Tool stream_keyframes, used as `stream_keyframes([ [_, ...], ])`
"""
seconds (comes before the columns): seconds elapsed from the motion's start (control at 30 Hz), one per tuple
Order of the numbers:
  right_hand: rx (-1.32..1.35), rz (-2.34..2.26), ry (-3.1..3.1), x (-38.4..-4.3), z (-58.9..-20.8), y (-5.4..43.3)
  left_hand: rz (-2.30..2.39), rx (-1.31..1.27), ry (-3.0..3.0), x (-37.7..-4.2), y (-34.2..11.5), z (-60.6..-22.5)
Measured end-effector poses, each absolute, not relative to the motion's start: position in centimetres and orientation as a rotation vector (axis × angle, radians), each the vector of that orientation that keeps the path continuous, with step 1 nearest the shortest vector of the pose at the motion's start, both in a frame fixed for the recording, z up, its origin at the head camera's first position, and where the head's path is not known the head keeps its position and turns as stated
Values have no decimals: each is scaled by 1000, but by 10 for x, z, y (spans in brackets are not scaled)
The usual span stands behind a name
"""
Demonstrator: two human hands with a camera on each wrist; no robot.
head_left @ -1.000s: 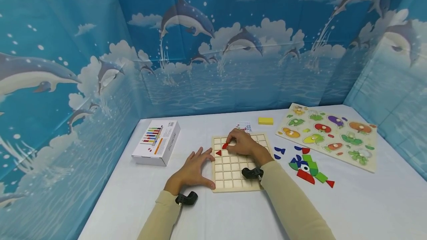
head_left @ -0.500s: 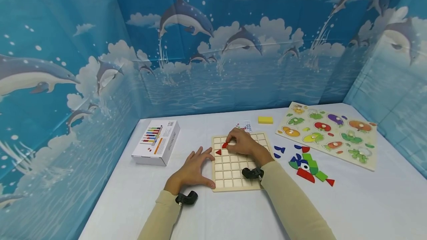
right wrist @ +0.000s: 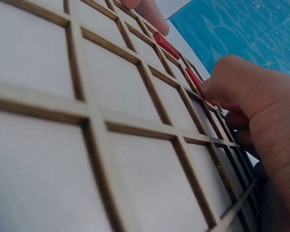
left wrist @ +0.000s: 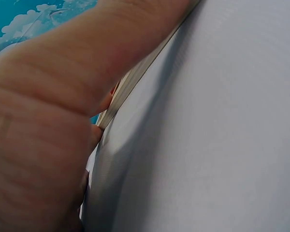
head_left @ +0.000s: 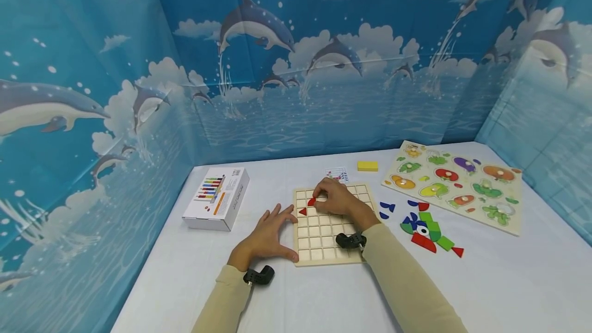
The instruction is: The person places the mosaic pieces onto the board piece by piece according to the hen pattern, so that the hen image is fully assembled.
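A wooden grid board (head_left: 322,243) lies on the white table in the head view. My left hand (head_left: 268,235) has its fingers spread, with fingertips and thumb touching the board's left edge. In the upper left of the grid, my right hand (head_left: 337,197) pinches a small red piece (head_left: 312,202) with a curved edge; its fingertips partly hide it. A red triangle (head_left: 302,211) sits in a cell just below and left of that piece. The right wrist view shows the held red piece (right wrist: 194,79) at the thumb, down in the grid. The left palm fills much of the left wrist view.
Blue, green and red shape pieces (head_left: 423,233) lie loose right of the board. Behind it are a printed card (head_left: 336,174) and a yellow block (head_left: 367,166). A vegetable puzzle board (head_left: 455,184) lies at the right, a white box (head_left: 217,197) at the left.
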State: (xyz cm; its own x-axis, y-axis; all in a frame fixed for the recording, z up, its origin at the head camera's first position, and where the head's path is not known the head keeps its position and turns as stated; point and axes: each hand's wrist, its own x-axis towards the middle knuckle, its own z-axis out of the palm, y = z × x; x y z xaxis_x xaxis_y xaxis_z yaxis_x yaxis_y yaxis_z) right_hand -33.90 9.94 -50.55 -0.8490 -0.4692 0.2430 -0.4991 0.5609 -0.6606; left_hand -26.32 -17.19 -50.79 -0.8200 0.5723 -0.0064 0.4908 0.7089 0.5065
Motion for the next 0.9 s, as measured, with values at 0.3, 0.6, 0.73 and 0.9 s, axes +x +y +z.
stream_keyframes([
  [0.3, 850, 1433, -2721, -335, -496, 114, 758, 851, 2756, -264, -173, -511],
  [0.6, 868, 1437, -2696, -321, -477, 159, 769, 852, 2748, -263, -172, -508],
  [0.73, 772, 1375, -2751, -310, -468, 191, 772, 848, 2747, -263, -172, -507],
  [0.9, 620, 1245, -2801, -291, -471, 243, 783, 841, 2744, -263, -172, -509],
])
